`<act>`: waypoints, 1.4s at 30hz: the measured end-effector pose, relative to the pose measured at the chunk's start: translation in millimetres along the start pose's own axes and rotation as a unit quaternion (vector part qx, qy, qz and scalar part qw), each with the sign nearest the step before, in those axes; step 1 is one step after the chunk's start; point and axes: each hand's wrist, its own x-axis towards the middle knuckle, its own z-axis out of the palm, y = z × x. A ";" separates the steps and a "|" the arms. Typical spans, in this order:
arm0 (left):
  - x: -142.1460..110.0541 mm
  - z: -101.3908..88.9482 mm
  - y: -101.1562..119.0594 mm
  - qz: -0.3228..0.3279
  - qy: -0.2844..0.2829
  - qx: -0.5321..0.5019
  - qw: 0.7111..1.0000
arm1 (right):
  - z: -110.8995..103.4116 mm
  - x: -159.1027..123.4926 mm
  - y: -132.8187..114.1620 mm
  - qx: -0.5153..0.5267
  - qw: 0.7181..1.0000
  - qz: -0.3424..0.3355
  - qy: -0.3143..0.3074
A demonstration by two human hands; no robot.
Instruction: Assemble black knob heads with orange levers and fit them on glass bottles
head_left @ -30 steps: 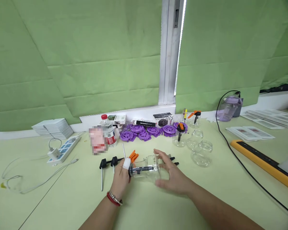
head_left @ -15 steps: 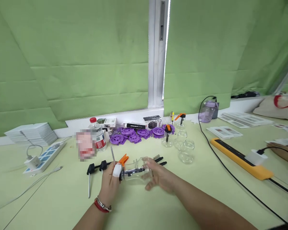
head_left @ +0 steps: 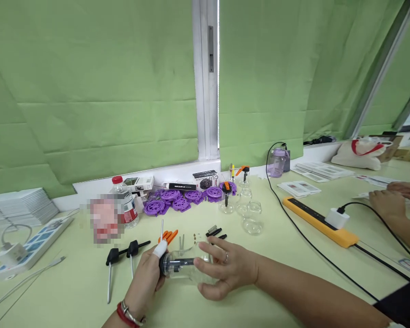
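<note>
My left hand point(head_left: 146, 273), white wrap on its thumb, is closed round the black head point(head_left: 163, 264) of a clear glass bottle point(head_left: 187, 275). The bottle is held sideways, a dark tube inside its neck; a thin metal spout point(head_left: 161, 228) points up by the thumb. My right hand point(head_left: 228, 266) curls spread fingers around the bottle's wide base. Beyond the hands lie orange levers point(head_left: 170, 237), thin metal pins point(head_left: 181, 243), springs point(head_left: 212, 229) and black tubes point(head_left: 222, 236). Left of them are two black heads point(head_left: 112, 257) with metal spouts.
Finished-looking bottles with orange levers point(head_left: 226, 207) and plain glass bottles point(head_left: 253, 223) stand behind. Purple discs point(head_left: 181, 204), a red-capped water bottle point(head_left: 128, 209) and a white power strip point(head_left: 30, 253) are leftward. An orange power strip point(head_left: 317, 223) and another person's hands point(head_left: 389, 202) are rightward.
The view has swung right, so the scene sits further left. My right hand has spread its fingers over the bottle's base, and the orange levers show apart from my left hand.
</note>
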 end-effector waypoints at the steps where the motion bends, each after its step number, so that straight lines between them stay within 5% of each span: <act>1: -1.5 1.3 0.4 -0.001 0.005 -0.001 1.000 | 2.4 -2.0 1.0 0.007 1.000 0.005 0.005; 5: -7.6 1.7 1.6 0.102 0.050 0.025 0.993 | 7.8 0.7 0.3 0.102 0.985 0.113 0.085; 8: -9.6 -1.0 1.5 0.205 0.080 0.092 0.971 | 3.6 11.7 1.3 0.228 0.942 0.243 0.036; 10: -8.1 -3.0 1.4 0.227 0.092 0.119 0.962 | -0.7 18.0 5.1 0.223 0.938 0.264 -0.010; 13: -1.8 -6.0 1.3 0.167 0.100 0.088 0.977 | -4.1 18.1 12.3 0.055 0.981 0.184 0.005; 16: 4.9 -10.5 -0.3 0.089 0.114 0.033 0.989 | -3.0 6.5 19.9 -0.119 0.982 0.114 0.097; 19: 9.1 -15.6 -4.2 0.101 0.142 0.016 0.985 | -1.1 -9.0 32.6 -0.154 0.940 0.205 0.225; 23: 12.8 -19.4 -10.4 0.130 0.131 0.019 0.983 | 1.8 -23.7 64.8 -0.069 0.869 0.365 0.326; 30: 17.5 -16.9 -14.8 0.114 0.101 0.004 0.988 | 18.5 -43.2 111.7 0.023 0.816 0.474 0.330; 42: 12.4 -16.9 -9.9 0.108 0.058 0.019 0.992 | 25.1 -46.9 110.9 -0.008 0.802 0.531 0.273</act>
